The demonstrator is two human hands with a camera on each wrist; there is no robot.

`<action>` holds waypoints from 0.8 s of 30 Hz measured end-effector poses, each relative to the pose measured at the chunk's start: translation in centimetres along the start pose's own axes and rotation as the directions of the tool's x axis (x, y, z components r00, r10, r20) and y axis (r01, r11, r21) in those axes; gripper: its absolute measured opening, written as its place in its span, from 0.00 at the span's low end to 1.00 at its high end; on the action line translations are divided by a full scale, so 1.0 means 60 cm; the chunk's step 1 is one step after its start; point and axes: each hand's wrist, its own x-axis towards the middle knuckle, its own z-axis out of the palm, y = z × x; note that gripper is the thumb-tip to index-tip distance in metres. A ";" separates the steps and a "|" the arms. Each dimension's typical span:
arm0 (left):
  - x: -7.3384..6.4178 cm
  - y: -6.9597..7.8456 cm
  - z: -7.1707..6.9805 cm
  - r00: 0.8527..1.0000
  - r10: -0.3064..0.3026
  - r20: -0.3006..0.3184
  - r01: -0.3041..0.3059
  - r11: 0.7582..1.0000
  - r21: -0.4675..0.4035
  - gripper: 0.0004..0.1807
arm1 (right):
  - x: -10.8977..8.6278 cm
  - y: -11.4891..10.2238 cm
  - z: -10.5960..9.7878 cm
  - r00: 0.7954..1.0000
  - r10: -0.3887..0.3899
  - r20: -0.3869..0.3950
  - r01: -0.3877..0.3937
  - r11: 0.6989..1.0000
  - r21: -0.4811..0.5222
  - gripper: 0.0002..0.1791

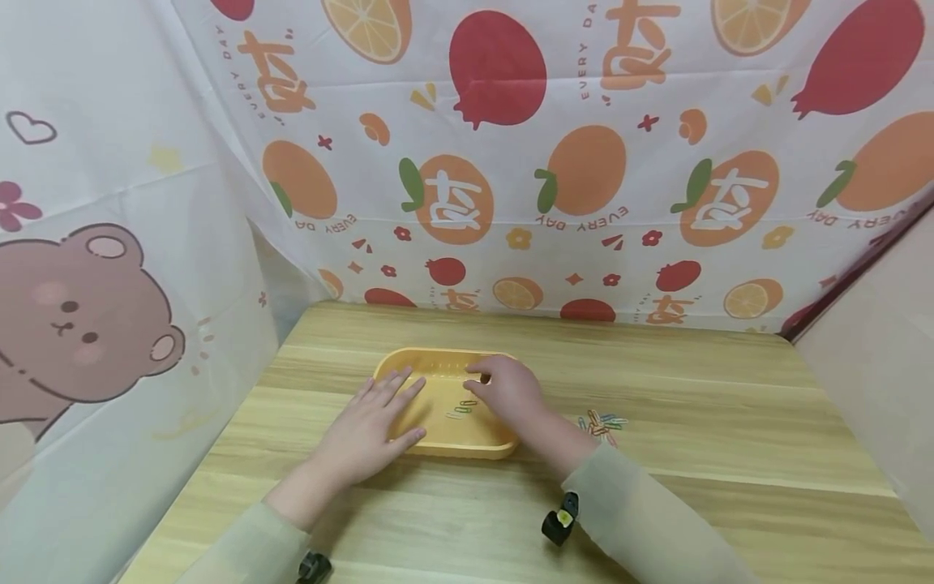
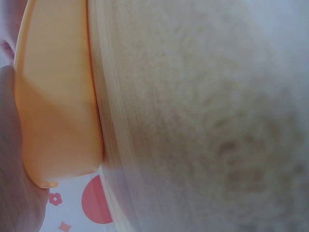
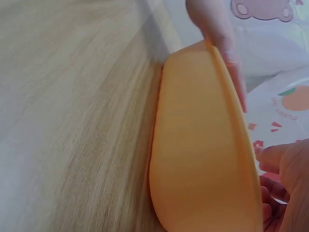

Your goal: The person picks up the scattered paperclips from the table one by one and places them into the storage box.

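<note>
A shallow yellow-orange tray (image 1: 460, 450) sits on the wooden table. Several small paper clips (image 1: 463, 410) lie on its floor. My left hand (image 1: 370, 432) rests across the tray's left side, fingers spread and reaching over the inside, thumb by the near rim. Over the tray's right side is my right hand (image 1: 514, 393), its fingers bent and a gap showing between thumb and forefinger; nothing shows in that gap. In the right wrist view, the right hand (image 3: 292, 179) is beside the tray's rim with thumb and fingers apart.
To the right of the tray, a loose pile of coloured paper clips (image 1: 601, 424) lies on the table (image 1: 730, 454). Behind the table hangs a fruit-print cloth (image 1: 511, 186); another cloth with a bear (image 1: 87, 316) hangs at the left.
</note>
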 end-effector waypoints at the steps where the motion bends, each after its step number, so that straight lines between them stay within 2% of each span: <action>1: 0.000 0.000 0.000 1.000 0.000 -0.003 0.000 1.000 -0.001 0.41 | -0.003 0.001 -0.003 1.000 0.005 -0.011 -0.004 1.000 0.008 0.16; 8: -0.003 -0.002 0.001 1.000 -0.007 0.006 0.007 1.000 0.001 0.41 | -0.027 0.018 -0.025 0.994 0.061 -0.092 -0.053 0.995 0.089 0.15; 14: -0.002 -0.002 0.001 1.000 -0.001 -0.011 0.001 1.000 0.003 0.41 | -0.049 0.044 -0.043 0.984 0.098 -0.148 -0.071 0.982 0.174 0.15; 24: -0.003 -0.002 0.001 0.999 -0.018 0.028 0.018 1.000 0.007 0.42 | -0.085 0.100 -0.060 0.974 0.168 -0.155 -0.137 0.971 0.195 0.15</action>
